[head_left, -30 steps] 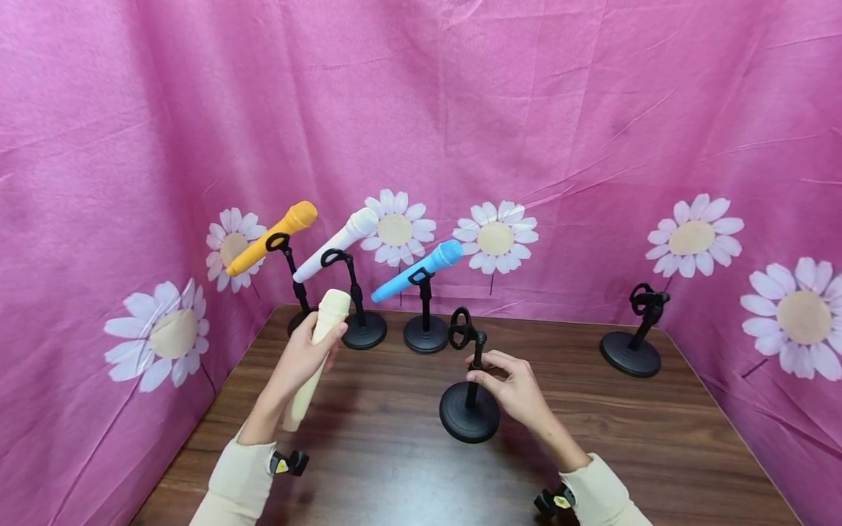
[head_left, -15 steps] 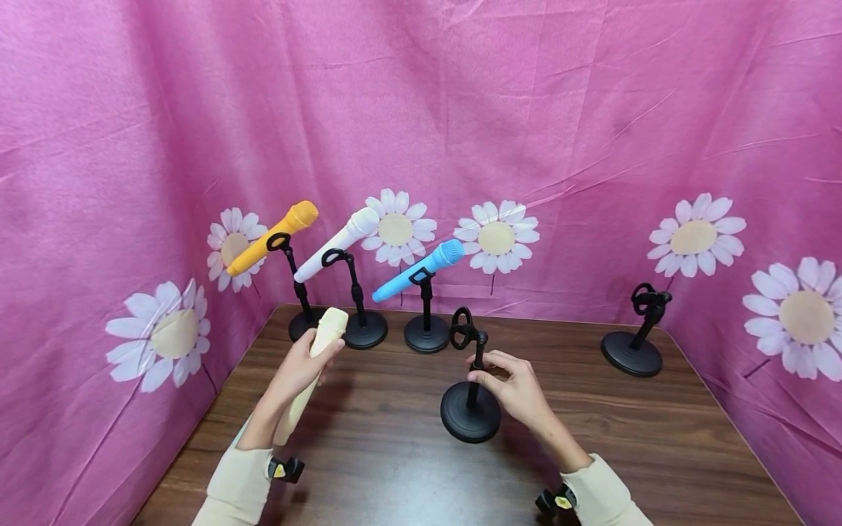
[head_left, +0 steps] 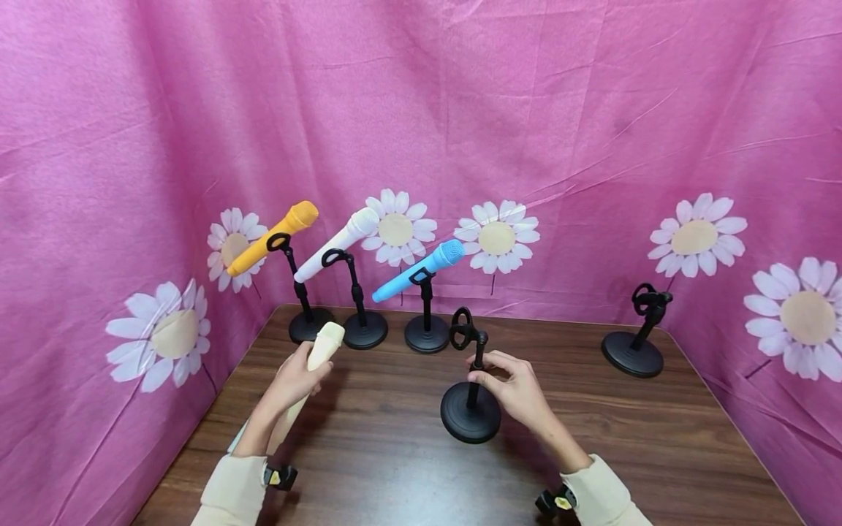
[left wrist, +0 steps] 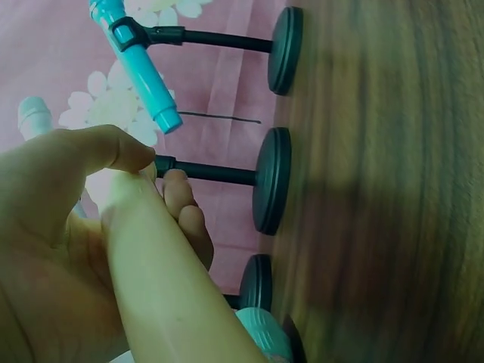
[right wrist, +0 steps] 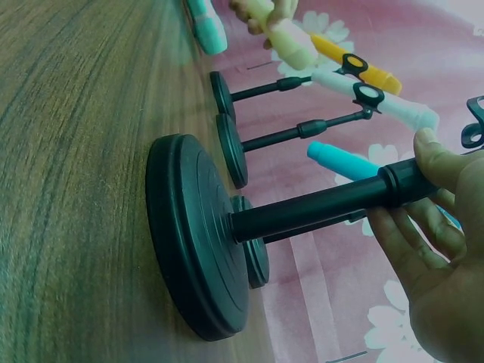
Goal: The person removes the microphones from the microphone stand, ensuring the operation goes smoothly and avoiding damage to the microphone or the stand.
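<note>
My left hand point(head_left: 292, 383) grips a cream microphone point(head_left: 325, 343) by its handle, low over the left part of the table, its head pointing away from me. In the left wrist view the thumb and fingers curl round the cream handle point(left wrist: 155, 265). A mint microphone point(right wrist: 208, 29) lies on the table beside that hand, mostly hidden by the forearm in the head view. My right hand point(head_left: 516, 387) pinches the post of a black microphone stand point(head_left: 470, 415) between thumb and fingers. This stand is upright with its base on the table, and its ring clip holds nothing.
Orange point(head_left: 270, 239), white point(head_left: 338, 243) and blue point(head_left: 417, 270) microphones sit tilted in black stands along the back left. Another black stand point(head_left: 633, 354) stands at the back right with a bare clip. A pink flowered curtain point(head_left: 559, 109) surrounds the wooden table point(head_left: 395, 467).
My left hand has moved down and towards me with the cream microphone, whose head has dropped clear of the orange microphone's stand base. The right hand and its stand have stayed in place.
</note>
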Available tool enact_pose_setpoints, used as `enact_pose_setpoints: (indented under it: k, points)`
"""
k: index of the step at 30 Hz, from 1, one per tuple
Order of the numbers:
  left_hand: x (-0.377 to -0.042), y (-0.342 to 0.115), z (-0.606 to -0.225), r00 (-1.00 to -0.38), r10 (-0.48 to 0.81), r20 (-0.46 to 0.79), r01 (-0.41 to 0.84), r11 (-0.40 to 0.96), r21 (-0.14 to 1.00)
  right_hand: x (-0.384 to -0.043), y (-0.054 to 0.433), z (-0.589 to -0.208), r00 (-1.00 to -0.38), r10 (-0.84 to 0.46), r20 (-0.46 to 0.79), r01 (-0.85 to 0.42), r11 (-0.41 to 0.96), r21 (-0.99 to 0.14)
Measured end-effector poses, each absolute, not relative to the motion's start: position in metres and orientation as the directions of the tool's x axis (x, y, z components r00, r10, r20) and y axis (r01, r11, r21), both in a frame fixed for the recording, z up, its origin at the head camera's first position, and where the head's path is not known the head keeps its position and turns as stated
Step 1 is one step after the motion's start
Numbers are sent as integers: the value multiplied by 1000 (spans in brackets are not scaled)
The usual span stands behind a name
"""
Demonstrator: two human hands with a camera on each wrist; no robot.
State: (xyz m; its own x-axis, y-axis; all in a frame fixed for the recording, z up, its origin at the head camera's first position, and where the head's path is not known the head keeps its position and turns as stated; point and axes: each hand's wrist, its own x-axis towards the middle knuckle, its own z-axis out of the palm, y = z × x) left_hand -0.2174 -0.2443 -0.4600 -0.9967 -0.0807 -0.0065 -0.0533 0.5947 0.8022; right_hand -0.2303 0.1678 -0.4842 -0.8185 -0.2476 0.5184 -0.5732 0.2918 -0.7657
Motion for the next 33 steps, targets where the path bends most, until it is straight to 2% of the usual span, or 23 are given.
enact_pose_setpoints:
  k: [7, 14, 18, 33]
  points:
    - [-216, -248, -470, -996, -83, 12, -45, 654, 755, -230, 167, -484, -819, -250, 516, -572, 280, -771]
    - [-217, -251, -480, -983, -89, 159, 14, 833, 554, -229, 168, -485, -815, -245, 524, -578, 284, -765]
    - [-214, -252, -485, -981, -83, 175, 11, 876, 481, -229, 168, -485, -814, -246, 527, -580, 278, -766]
    - [-205, -254, -495, -977, -161, 138, -89, 903, 421, -229, 168, -484, -817, -252, 519, -575, 270, -773]
